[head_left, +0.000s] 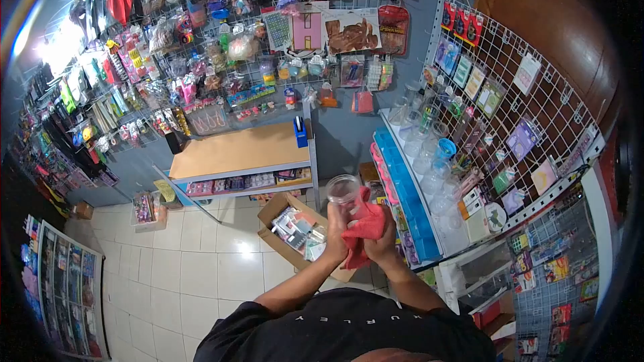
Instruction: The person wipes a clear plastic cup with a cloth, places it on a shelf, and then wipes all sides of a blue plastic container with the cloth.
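A clear plastic jar point(343, 190) is held up in front of my chest, its round rim facing upward. My left hand point(336, 233) is wrapped around the jar's left side. On the other side, my right hand point(382, 240) grips a red cloth point(365, 221), which is pressed against the jar and hangs down between both hands. The jar's lower part is hidden behind the cloth and my fingers.
An open cardboard box point(285, 248) of packaged goods stands on the tiled floor below. To the right, a shelf point(446, 231) carries several clear containers and a blue cup point(445, 148). A wooden-topped shelf point(241, 151) stands ahead beneath hanging merchandise.
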`<state>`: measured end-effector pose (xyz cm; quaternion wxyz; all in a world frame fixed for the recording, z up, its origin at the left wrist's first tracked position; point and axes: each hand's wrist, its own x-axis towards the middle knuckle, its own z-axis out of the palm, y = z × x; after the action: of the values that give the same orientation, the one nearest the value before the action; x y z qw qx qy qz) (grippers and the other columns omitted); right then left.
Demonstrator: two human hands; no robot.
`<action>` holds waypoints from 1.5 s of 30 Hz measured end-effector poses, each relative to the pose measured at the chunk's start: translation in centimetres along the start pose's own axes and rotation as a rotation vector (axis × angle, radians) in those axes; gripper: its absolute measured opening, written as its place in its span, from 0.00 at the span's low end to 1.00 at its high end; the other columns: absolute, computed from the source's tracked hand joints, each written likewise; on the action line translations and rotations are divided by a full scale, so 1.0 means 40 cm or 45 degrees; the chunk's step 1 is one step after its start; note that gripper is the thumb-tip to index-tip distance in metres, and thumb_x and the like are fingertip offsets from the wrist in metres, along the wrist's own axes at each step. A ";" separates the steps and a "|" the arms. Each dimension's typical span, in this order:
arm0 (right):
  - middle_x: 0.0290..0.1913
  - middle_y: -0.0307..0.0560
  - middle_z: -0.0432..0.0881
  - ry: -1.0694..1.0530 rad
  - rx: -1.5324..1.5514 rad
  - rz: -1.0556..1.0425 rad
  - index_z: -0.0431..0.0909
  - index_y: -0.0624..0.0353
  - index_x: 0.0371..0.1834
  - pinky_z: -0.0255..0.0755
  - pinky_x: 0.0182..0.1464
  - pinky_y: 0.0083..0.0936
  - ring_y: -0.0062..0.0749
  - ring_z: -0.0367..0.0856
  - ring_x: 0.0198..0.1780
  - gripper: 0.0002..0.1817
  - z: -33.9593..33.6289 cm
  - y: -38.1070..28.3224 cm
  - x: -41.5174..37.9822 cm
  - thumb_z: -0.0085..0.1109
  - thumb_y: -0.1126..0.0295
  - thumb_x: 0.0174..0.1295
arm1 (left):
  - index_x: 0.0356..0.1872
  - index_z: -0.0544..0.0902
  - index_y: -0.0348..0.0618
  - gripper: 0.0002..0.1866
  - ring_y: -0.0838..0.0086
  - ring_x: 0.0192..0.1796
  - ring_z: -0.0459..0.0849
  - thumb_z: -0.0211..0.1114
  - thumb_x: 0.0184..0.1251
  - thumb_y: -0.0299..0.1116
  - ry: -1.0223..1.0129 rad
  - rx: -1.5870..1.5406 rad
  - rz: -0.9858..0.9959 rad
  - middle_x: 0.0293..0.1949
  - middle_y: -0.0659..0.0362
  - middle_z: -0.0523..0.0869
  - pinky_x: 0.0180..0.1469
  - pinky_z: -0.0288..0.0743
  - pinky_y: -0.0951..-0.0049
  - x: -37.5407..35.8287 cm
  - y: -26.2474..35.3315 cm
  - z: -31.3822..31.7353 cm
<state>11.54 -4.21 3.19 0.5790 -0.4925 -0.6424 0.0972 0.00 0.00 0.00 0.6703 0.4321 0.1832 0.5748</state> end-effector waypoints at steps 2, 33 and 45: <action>0.41 0.56 0.83 0.007 0.063 0.132 0.77 0.62 0.46 0.75 0.47 0.33 0.45 0.85 0.45 0.16 -0.008 -0.028 0.010 0.67 0.70 0.56 | 0.71 0.56 0.40 0.43 0.65 0.68 0.71 0.57 0.70 0.63 -0.100 -0.007 0.233 0.68 0.51 0.67 0.72 0.63 0.62 -0.004 -0.030 -0.024; 0.35 0.57 0.83 -0.010 -0.059 0.205 0.75 0.62 0.47 0.76 0.44 0.42 0.58 0.84 0.42 0.14 -0.022 0.012 0.010 0.60 0.69 0.60 | 0.64 0.67 0.37 0.31 0.74 0.54 0.77 0.54 0.76 0.55 -0.064 0.171 0.067 0.51 0.55 0.78 0.58 0.71 0.73 0.016 0.041 0.021; 0.62 0.51 0.74 0.205 1.080 0.178 0.67 0.63 0.66 0.65 0.67 0.39 0.41 0.72 0.64 0.30 -0.029 0.146 0.017 0.54 0.51 0.70 | 0.60 0.67 0.42 0.19 0.65 0.45 0.86 0.57 0.76 0.38 -0.288 0.625 0.025 0.49 0.49 0.83 0.47 0.77 0.68 0.043 0.070 -0.010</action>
<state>15.67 -1.31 -0.06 0.7704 -0.2593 -0.4635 0.3528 -1.55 1.64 2.41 0.5561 0.6448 0.2368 0.4679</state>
